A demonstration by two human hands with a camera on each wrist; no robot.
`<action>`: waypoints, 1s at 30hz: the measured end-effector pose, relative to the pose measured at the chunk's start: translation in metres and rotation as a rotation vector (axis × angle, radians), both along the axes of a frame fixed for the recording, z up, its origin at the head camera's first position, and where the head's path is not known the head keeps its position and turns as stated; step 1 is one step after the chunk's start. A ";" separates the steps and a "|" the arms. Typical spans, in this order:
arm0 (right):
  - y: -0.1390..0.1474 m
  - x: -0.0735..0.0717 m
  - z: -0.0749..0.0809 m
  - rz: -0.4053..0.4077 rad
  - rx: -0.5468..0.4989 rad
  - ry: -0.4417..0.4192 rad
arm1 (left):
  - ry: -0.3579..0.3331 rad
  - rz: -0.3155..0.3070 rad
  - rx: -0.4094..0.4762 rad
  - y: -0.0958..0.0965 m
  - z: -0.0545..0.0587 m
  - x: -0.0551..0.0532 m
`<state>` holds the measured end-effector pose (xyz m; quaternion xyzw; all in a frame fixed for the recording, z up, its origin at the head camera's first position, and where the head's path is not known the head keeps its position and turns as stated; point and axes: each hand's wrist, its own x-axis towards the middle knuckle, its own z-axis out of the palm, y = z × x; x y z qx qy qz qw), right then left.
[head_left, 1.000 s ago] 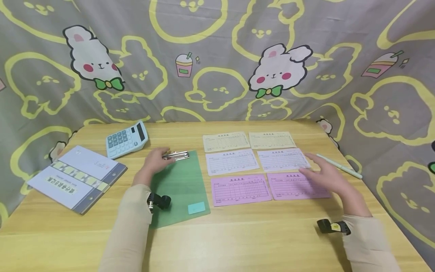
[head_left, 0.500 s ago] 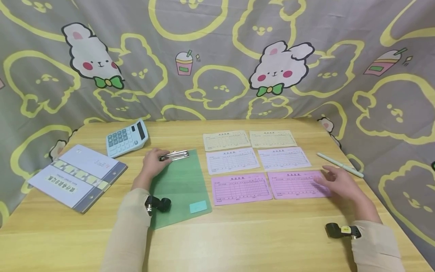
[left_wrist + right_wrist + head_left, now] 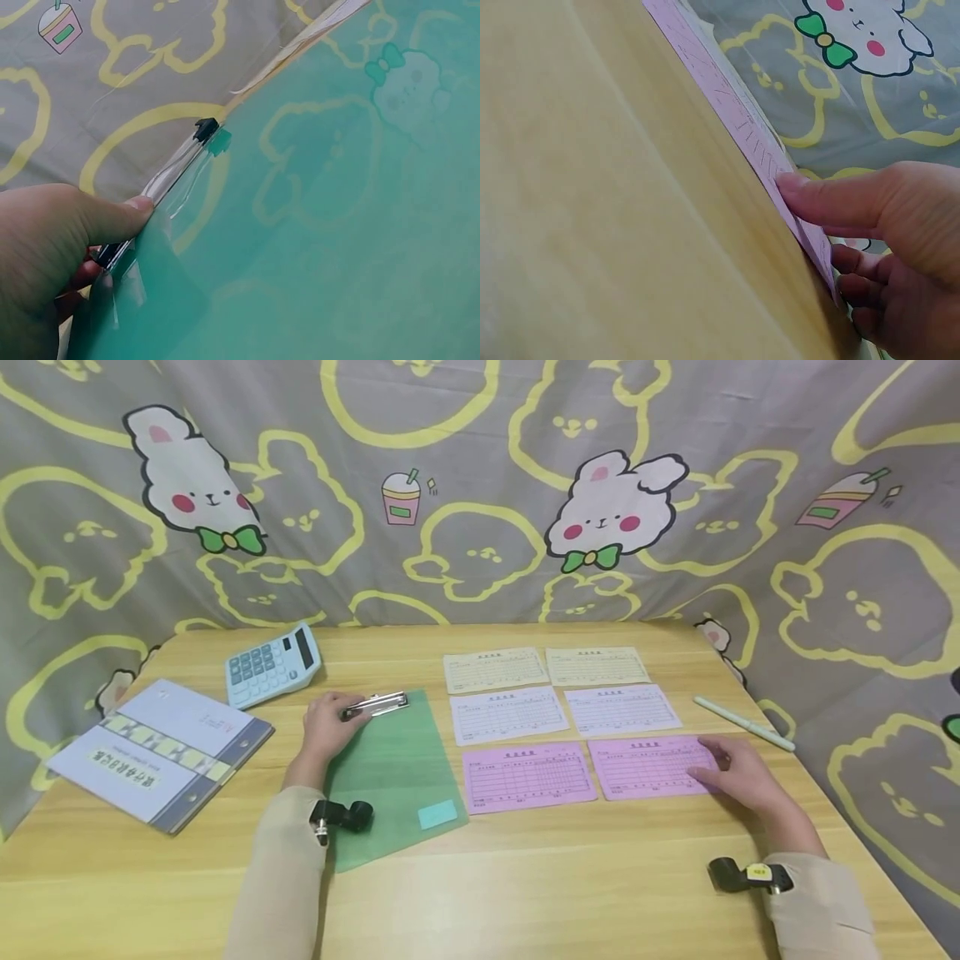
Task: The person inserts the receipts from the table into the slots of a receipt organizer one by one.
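My left hand (image 3: 330,724) pinches the metal clip (image 3: 384,703) at the top left of a green clipboard (image 3: 393,777), thumb on top and fingers curled at the edge in the left wrist view. A small turquoise sticker (image 3: 437,814) marks the board's lower corner. On the right, my right hand (image 3: 738,770) is at the right edge of a pink printed slip (image 3: 648,766). In the right wrist view the thumb presses the slip (image 3: 735,127) from above while the fingers curl at its edge. Its right end is partly covered by the hand.
Another pink slip (image 3: 528,778) lies left of the held one. Behind are two white slips (image 3: 510,714) and two cream slips (image 3: 495,671). A pale green pen (image 3: 742,722) lies at right; a blue calculator (image 3: 273,667) and blue account book (image 3: 161,752) at left.
My right hand drew back from over the white slip to the right, then moved in to the pink slip's right edge. The left hand keeps its place at the clip.
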<state>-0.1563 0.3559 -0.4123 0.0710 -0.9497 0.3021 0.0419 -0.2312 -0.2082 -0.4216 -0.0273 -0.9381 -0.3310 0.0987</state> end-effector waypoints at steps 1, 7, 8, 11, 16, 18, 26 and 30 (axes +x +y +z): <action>0.000 0.000 0.000 -0.004 -0.005 -0.001 | -0.006 0.004 -0.003 0.000 0.000 0.001; -0.002 0.002 0.003 -0.006 -0.019 -0.016 | -0.008 0.014 -0.030 -0.001 0.002 0.003; -0.002 0.002 0.003 -0.010 -0.017 -0.025 | -0.004 0.013 -0.036 -0.002 0.002 0.004; -0.004 0.002 0.004 -0.029 -0.019 -0.070 | 0.016 0.005 -0.043 -0.004 0.002 0.004; -0.001 0.001 0.004 -0.059 -0.005 -0.099 | 0.046 -0.028 -0.011 -0.008 0.002 0.002; 0.002 0.001 0.004 -0.057 -0.005 -0.071 | 0.044 -0.045 0.010 -0.009 0.002 0.001; 0.008 0.005 0.015 -0.034 -0.062 0.017 | -0.011 -0.097 0.051 -0.016 0.004 0.000; 0.015 0.003 0.022 -0.016 -0.142 0.011 | -0.030 -0.109 0.052 -0.015 0.004 0.000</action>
